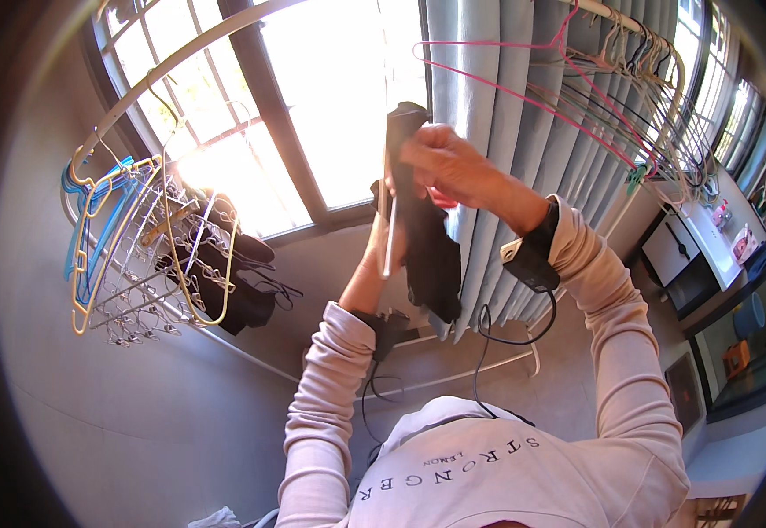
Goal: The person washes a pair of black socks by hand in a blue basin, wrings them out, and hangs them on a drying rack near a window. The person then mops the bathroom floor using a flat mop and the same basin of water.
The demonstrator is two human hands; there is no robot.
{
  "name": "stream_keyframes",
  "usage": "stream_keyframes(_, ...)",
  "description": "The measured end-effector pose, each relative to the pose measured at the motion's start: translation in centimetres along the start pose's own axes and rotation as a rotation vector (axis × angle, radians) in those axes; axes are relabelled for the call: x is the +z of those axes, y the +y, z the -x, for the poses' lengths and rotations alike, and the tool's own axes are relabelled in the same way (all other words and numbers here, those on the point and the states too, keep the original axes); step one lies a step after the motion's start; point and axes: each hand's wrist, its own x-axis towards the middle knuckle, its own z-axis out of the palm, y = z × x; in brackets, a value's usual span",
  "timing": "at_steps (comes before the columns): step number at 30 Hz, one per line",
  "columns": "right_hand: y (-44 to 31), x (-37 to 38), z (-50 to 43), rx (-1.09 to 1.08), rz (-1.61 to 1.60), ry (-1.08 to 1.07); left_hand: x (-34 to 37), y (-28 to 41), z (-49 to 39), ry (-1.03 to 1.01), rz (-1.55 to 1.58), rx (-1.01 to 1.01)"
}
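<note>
A dark cloth garment (pixel 430 257) hangs in front of me before the bright window. At its upper part is my right hand (pixel 446 162), blurred, with its fingers closed on the fabric. My left hand (pixel 393 231) is lower and to the left, mostly hidden behind the garment, so its grip does not show. A thin pale strip (pixel 389 244), perhaps a hanger seen edge-on, runs down along the garment's left side. Something small and red (pixel 442 198) shows just below my right hand. Black devices with cables are strapped to both wrists.
At left, a curved rail (pixel 178 56) carries blue and cream hangers and a metal clip rack (pixel 135 284) with dark items. A pink hanger (pixel 488 43) and many wire hangers (pixel 667 112) hang at upper right before grey-blue curtains (pixel 515 132). A white rack (pixel 449 381) stands low by the wall.
</note>
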Motion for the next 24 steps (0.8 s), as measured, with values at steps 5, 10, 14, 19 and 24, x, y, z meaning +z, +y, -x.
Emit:
stream_keyframes(5,1.2,1.5,-2.1,-0.177,0.771,0.162,1.2,-3.2,0.5,0.069,0.255,-0.159)
stream_keyframes(10,2.5,1.5,-3.7,-0.377,0.875,0.204,-1.4,-2.1,4.5,0.65,0.207,-0.018)
stream_keyframes(14,2.7,1.9,-6.0,-0.248,0.722,0.192,-4.1,1.0,7.8,1.002,0.164,0.224)
stream_keyframes(19,2.6,2.5,-7.9,-0.207,0.673,0.212,-3.9,5.2,9.6,0.808,-0.145,0.439)
stream_keyframes(24,2.3,4.7,-8.8,-0.29,0.858,0.122,-2.1,7.8,8.8,0.956,-0.157,0.518)
